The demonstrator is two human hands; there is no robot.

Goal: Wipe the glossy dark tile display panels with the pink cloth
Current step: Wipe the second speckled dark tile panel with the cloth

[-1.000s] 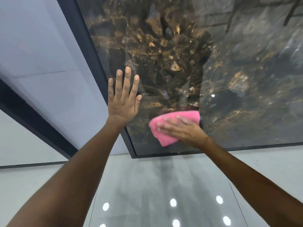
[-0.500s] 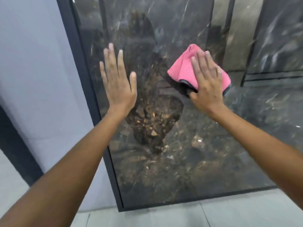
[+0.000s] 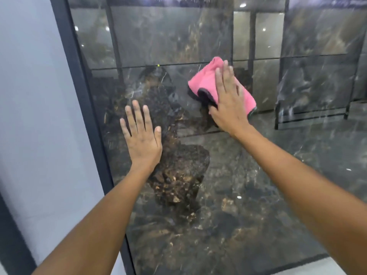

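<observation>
Pink cloth (image 3: 206, 81), folded with a dark trimmed edge showing at its lower left, lies flat against the glossy dark tile panel (image 3: 258, 195) at the upper middle of the frame, just below a thin horizontal seam in the surface. A person's right hand (image 3: 228, 104) presses on it with straight fingers held close together, palm covering the cloth's middle, the thumb tucked at the dark edge; pink fabric shows to the left and right of the hand. The panel is black-grey stone veined with gold and brown, and its polish reflects dim shelving, bright spots of ceiling light and the dark outline of the person. To the left and lower down, well apart from the cloth, the left hand (image 3: 142, 139) rests flat on the same panel, fingers straight and slightly spread, thumb out to the right, holding nothing. Both bare forearms reach up from the near edge of the frame. A dark metal frame (image 3: 83, 108) borders the panel on its left side, running diagonally from top to bottom. Beyond it, at the far left, stands a pale grey wall (image 3: 33, 116). A strip of light floor (image 3: 321, 267) shows at the lower right, below the panel's bottom edge.
</observation>
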